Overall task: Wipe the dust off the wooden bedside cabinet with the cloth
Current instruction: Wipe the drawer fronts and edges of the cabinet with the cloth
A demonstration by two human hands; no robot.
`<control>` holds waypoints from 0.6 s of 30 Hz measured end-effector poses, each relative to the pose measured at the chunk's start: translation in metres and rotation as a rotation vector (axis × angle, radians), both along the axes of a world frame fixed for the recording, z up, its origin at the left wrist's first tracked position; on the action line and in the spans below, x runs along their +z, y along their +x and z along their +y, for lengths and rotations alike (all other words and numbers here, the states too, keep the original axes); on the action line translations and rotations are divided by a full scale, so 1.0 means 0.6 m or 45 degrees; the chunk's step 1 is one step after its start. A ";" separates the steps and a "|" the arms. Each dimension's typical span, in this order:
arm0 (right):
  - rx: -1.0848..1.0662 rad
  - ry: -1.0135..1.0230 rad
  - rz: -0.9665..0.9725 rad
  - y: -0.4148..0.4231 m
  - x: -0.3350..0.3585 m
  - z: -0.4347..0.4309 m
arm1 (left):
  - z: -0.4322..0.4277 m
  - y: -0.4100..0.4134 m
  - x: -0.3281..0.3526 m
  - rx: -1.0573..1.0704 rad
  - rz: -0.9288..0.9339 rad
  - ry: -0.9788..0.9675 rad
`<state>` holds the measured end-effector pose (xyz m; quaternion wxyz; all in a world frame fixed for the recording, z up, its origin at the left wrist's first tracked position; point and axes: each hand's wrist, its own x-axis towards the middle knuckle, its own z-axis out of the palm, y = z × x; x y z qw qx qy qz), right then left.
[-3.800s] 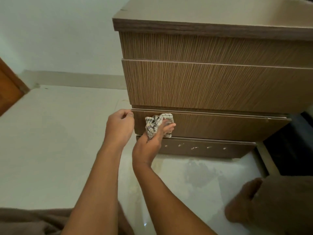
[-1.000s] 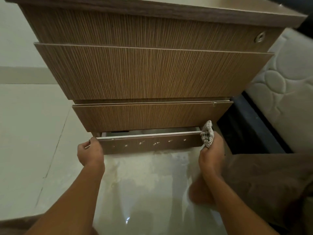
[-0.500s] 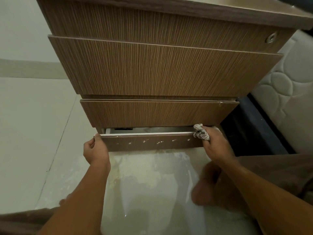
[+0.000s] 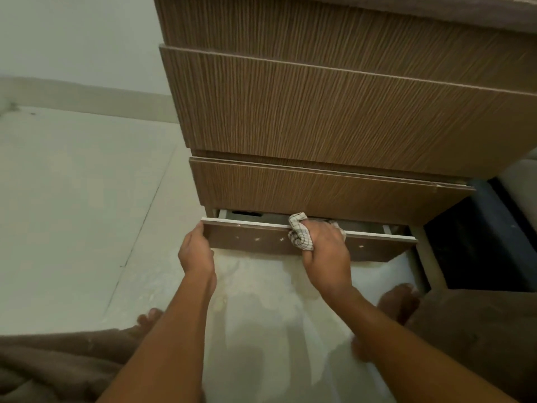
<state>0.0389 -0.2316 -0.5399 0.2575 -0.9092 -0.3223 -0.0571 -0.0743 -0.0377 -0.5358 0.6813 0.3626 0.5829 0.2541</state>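
- The wooden bedside cabinet [image 4: 334, 112] stands on the pale floor [image 4: 72, 213]; its lowest drawer [image 4: 261, 241] is pulled slightly open.
- The left hand [image 4: 196, 251] grips the drawer front's left end, fingers curled round the edge.
- The right hand [image 4: 327, 250] has its fingers closed on the checked cloth [image 4: 299, 232], pressing it on the drawer front's top edge near the middle.
- Bare toes [image 4: 399, 298] rest on the floor by the cabinet's right corner.

1 cabinet [image 4: 334, 112]; 1 cloth [image 4: 299, 232]; 2 hands: left [image 4: 195, 251], right [image 4: 327, 251]; 2 bare feet.
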 end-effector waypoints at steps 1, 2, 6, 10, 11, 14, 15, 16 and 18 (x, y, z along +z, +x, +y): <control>0.020 0.004 -0.003 -0.009 -0.002 0.016 | 0.001 -0.002 -0.001 -0.015 -0.009 -0.008; 0.040 0.009 -0.001 -0.018 -0.003 0.031 | 0.001 -0.003 -0.002 -0.030 -0.013 -0.011; 0.108 0.021 0.027 -0.057 0.000 0.097 | 0.005 -0.011 -0.001 -0.060 -0.037 -0.020; 0.149 0.013 0.074 -0.091 0.008 0.158 | 0.003 -0.021 0.005 -0.116 -0.093 -0.020; 0.166 0.017 0.081 -0.097 0.009 0.171 | 0.003 -0.023 0.005 -0.128 -0.112 -0.030; 0.209 0.028 0.103 -0.111 0.014 0.205 | 0.009 -0.029 0.003 -0.135 -0.164 -0.070; 0.220 0.034 0.104 -0.114 0.016 0.214 | 0.011 -0.030 0.003 -0.137 -0.176 -0.080; 0.234 0.040 0.105 -0.117 0.018 0.222 | 0.013 -0.031 0.004 -0.134 -0.183 -0.092; 0.256 0.047 0.108 -0.122 0.021 0.235 | 0.014 -0.033 0.005 -0.125 -0.204 -0.122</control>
